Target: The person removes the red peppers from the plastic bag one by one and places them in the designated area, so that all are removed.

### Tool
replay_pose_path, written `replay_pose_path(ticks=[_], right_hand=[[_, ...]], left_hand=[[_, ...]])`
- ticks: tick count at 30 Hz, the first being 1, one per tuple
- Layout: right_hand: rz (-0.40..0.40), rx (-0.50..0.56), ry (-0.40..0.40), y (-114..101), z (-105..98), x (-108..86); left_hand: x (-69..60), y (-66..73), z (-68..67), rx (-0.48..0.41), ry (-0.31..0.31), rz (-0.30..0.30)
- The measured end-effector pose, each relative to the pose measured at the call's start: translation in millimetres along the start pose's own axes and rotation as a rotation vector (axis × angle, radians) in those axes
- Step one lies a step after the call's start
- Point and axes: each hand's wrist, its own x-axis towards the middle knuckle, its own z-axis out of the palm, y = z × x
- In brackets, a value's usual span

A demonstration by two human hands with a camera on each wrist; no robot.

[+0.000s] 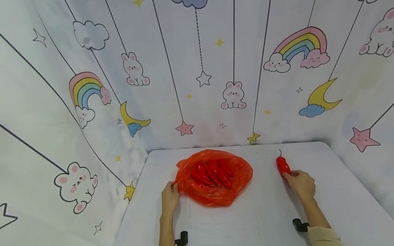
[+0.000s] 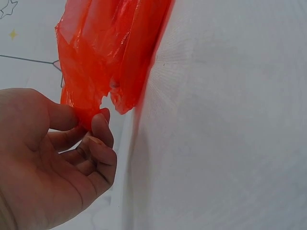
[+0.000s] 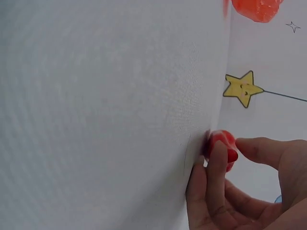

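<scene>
A red plastic bag [image 1: 212, 200] lies spread on the white table, with several red peppers [image 1: 212, 172] inside its opening. At the bag's left edge, my left hand [image 1: 170, 198] pinches the plastic; the left wrist view shows the bag's corner [image 2: 86, 105] between thumb and fingers of that hand [image 2: 57, 158]. To the right of the bag, a single red pepper [image 1: 282, 165] lies on the table, its stem pointing away. My right hand [image 1: 301, 184] holds its near end. In the right wrist view, the fingers of this hand [image 3: 240, 187] are around the pepper [image 3: 223, 143].
The white table [image 1: 227, 225] reaches back to a curtain [image 1: 209, 112] printed with rabbits, stars and rainbows. More of this curtain hangs at the left and right. A black strap piece shows near each wrist.
</scene>
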Motion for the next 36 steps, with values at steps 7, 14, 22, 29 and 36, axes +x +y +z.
replay_pose_path(ticks=[7,14,22,29,36], right_hand=[[0.004,0.021,-0.009,-0.3,-2.0,-2.0],[0.015,0.024,0.016,-1.4,-2.5,-3.4],[0.013,0.064,0.071,-5.7,-1.4,-3.4],[-0.051,0.083,0.111,-19.0,-2.6,-7.3],[-0.157,0.126,0.124,-40.2,-4.3,-19.7]], left_hand=[[0.1,-1.8,-0.9,-0.003,-0.011,-0.012],[0.3,-4.1,-1.0,-0.003,-0.014,-0.019],[1.5,-5.9,-0.7,-0.016,-0.018,-0.023],[2.4,-6.4,2.1,-0.019,-0.037,-0.046],[2.4,-6.1,1.2,-0.006,-0.022,-0.038]])
